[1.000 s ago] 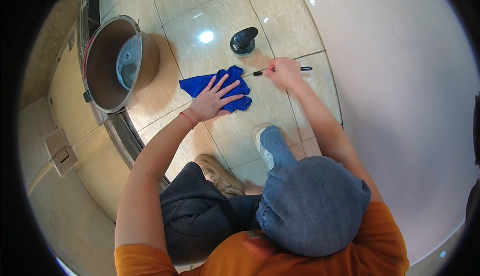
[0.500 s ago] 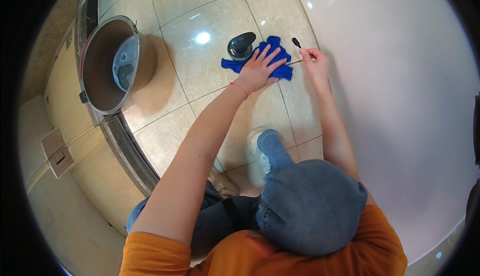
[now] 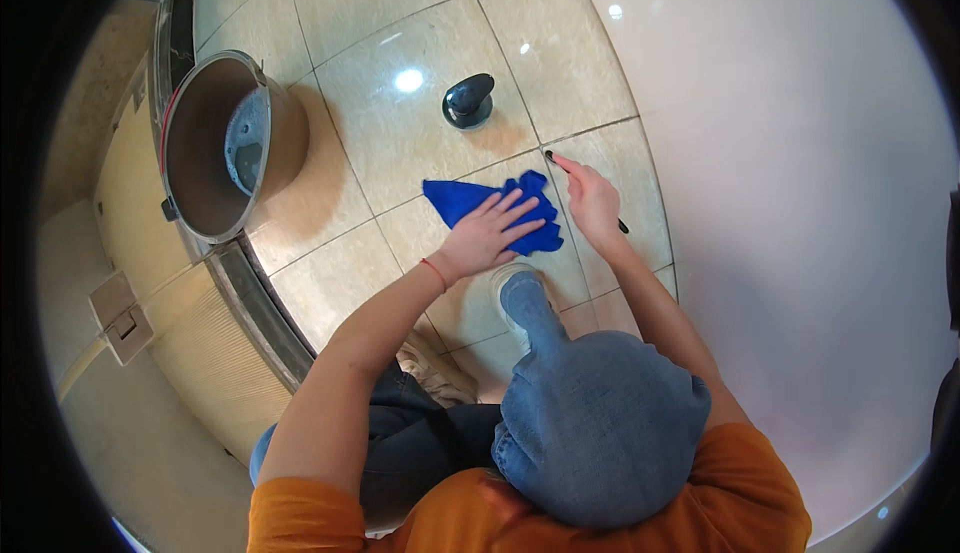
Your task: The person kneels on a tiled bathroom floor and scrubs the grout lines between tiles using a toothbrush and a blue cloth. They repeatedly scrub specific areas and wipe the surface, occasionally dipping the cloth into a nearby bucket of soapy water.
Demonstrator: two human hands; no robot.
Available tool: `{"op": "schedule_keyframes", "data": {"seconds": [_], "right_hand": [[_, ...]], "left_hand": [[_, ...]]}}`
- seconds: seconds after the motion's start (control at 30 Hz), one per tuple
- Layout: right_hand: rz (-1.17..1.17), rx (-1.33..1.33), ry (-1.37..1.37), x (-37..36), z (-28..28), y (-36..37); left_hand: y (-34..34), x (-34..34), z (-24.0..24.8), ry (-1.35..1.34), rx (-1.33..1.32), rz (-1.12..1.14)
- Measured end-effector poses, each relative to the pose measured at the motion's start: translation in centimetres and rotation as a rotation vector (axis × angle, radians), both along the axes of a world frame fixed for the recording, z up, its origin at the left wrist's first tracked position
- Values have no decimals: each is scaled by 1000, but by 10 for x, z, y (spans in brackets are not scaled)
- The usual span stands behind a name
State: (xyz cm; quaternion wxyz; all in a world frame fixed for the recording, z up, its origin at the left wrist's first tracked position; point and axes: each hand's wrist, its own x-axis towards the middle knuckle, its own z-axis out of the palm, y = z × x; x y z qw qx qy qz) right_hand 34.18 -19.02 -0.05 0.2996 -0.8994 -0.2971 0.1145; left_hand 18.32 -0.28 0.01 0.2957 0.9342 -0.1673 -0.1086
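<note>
My left hand lies with its fingers spread flat over a bright blue cloth on the tiles. My right hand is closed round a slim black brush, much like a toothbrush. Its small dark head touches the floor beside a grout joint, where several tiles meet; the middle of the handle is hidden in my grip. Beyond the cloth a glossy black fixture with a rounded lever on top stands on the floor, apart from both hands.
A brownish bucket of soapy water stands at the left, beside a dark metal rail and a glass panel with a square hinge. A smooth white curved surface borders the tiles at the right. My shoe is just behind the cloth.
My left hand has slid the blue cloth back toward me, away from the black fixture. My right hand has come lower and leftward, and its brush head is now down at the grout joint.
</note>
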Motion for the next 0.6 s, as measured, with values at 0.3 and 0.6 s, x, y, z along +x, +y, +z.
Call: {"op": "schedule_keyframes", "data": {"seconds": [0.3, 0.6], "right_hand": [[-73, -129, -109, -15, -15, 20], [2, -210, -239, -18, -9, 6]], "left_hand": [[26, 0, -4, -1, 83, 150], [23, 1, -6, -23, 90, 140]]}}
